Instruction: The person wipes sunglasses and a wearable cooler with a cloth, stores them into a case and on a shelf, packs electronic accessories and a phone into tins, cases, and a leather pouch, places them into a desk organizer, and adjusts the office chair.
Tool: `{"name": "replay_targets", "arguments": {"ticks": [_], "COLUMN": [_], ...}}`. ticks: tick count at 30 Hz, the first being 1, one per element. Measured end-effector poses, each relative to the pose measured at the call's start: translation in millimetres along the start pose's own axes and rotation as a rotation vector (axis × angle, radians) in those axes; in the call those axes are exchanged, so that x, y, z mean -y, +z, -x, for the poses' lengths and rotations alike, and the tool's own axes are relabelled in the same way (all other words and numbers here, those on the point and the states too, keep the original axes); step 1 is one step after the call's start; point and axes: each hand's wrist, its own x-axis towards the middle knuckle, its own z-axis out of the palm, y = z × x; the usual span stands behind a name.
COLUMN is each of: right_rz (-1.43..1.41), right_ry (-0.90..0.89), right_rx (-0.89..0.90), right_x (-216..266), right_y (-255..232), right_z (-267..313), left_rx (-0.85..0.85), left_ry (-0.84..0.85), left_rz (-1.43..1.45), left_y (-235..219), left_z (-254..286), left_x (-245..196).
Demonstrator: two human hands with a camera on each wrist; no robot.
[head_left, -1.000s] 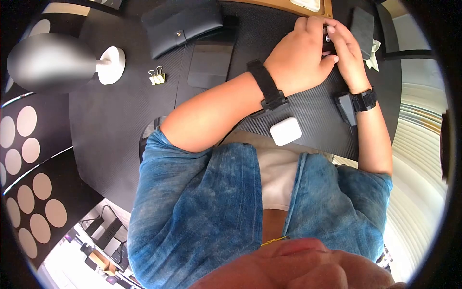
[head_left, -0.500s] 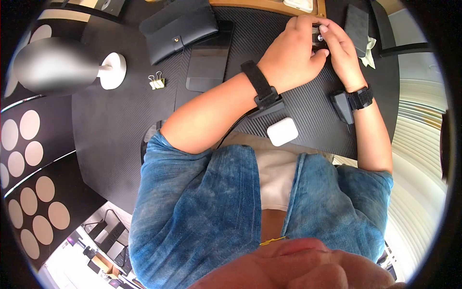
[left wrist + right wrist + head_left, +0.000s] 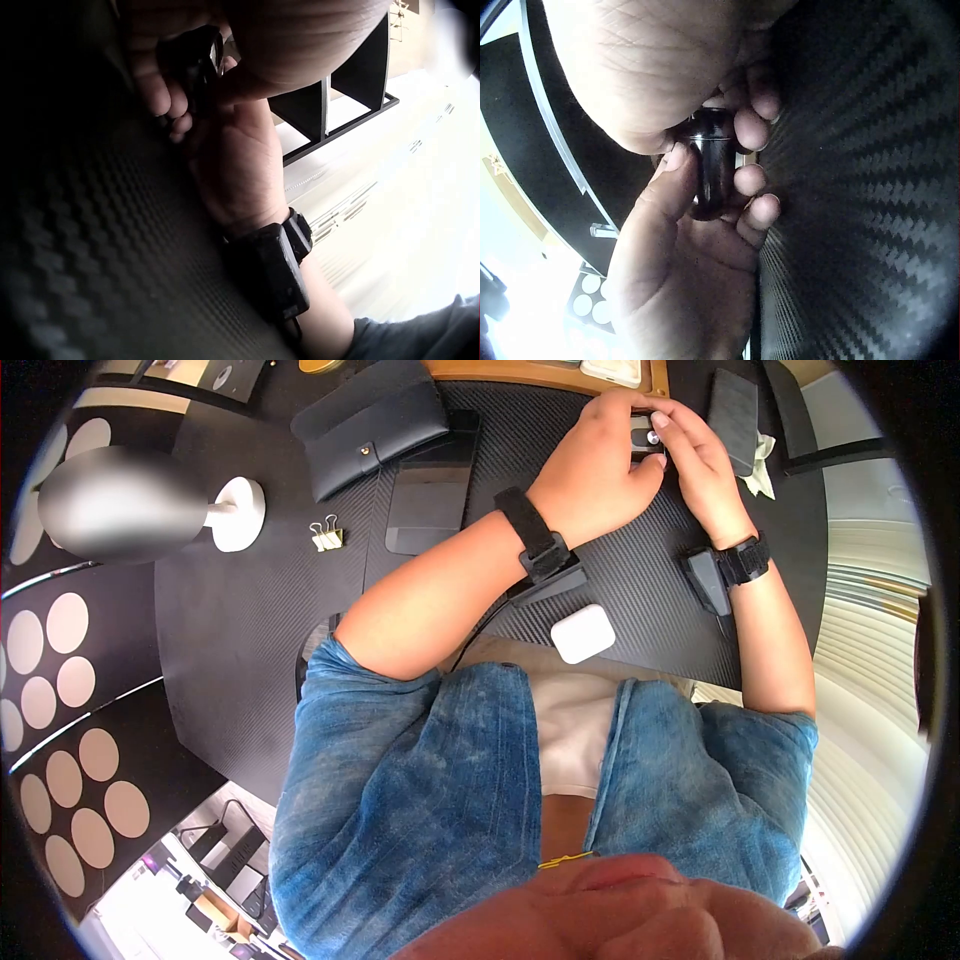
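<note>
My left hand [image 3: 600, 470] and right hand [image 3: 705, 470] meet over the far right of the table. Between them is a small glossy black capsule-like object [image 3: 716, 165], with a thin silver seam near one end. From the head view, a round shiny spot shows on this dark piece [image 3: 645, 438]. The left thumb [image 3: 676, 169] and fingertips close round its body in the right wrist view, while the right hand [image 3: 645, 67] grips the seam end. The left wrist view shows it dark between both hands, partly hidden by fingers.
A white rounded case [image 3: 583, 634] lies near the table's front edge. Left of the hands are a black phone [image 3: 430, 490], a black wallet [image 3: 370, 430] and a binder clip [image 3: 327, 535]. A dark box [image 3: 733, 420] and crumpled tissue [image 3: 760, 468] lie beside the right hand.
The head view has shifted slightly, so the table's things sit a little differently. More of the dark object shows between the hands; both hands keep hold of it.
</note>
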Motion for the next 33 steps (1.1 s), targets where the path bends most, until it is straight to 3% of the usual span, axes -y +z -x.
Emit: {"name": "replay_targets", "arguments": {"ticks": [6,8,12,14,15,24,26,30,33], "right_rz": [-0.036,-0.039,-0.072,-0.077,-0.071,-0.058,-0.048,-0.058,-0.060], "right_ry": [0.009,-0.004,0.029,0.019,0.026,0.016,0.011,0.011,0.007], "right_rx": [0.007,0.008,0.014,-0.009,-0.009,0.009,0.010,0.008,0.015], "right_x": [1,2,4,5,6,4,5,5,4], "right_y": [1,1,3,5,5,4,4,4,3], "right_z": [1,1,1,1,1,1,1,1,1], "left_rx": [0.040,-0.021,-0.008,0.061,0.061,0.045,-0.008,-0.020,0.011], "left_ry": [-0.061,0.055,0.072,-0.150,-0.150,-0.117,0.033,0.043,-0.084], "left_rz": [0.054,0.002,0.000,0.232,0.232,0.215,0.015,0.014,0.108], "left_y": [-2,0,-2,-6,-5,-3,-1,-1,-2], "left_z": [-2,-2,-6,-6,-6,-6,-6,-6,-6], "left_x": [-3,3,0,-10,-9,-5,4,3,-2]}}
